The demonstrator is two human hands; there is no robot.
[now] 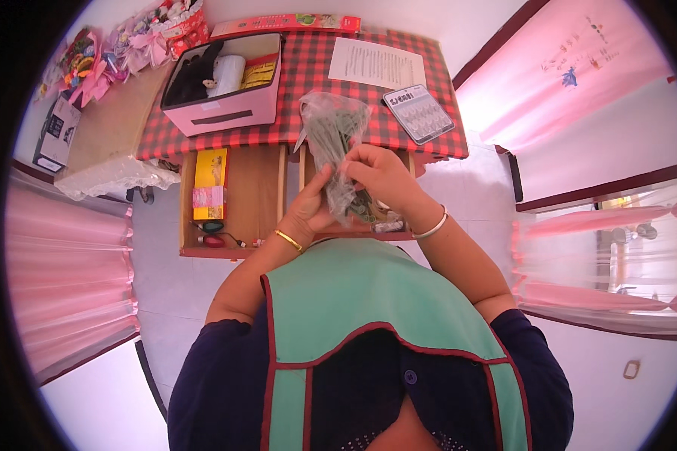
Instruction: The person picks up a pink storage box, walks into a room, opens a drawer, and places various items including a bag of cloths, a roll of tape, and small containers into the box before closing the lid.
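A clear plastic bag with a bundle of thin green strands inside is held up over the open right drawer. On its lower left side, my left hand grips the bag, thumb pointing up along the plastic. My right hand is closed in a pinch on the bag's right edge; whether it also has some of the strands between its fingertips I cannot tell. The bag's upper end reaches over the edge of the red-and-black checked tablecloth. Beneath my hands, the drawer's contents are mostly hidden.
The open left drawer holds a yellow box and small items. On the table stand a pink storage box, a printed sheet and a calculator. Wrapped bouquets fill the far left corner.
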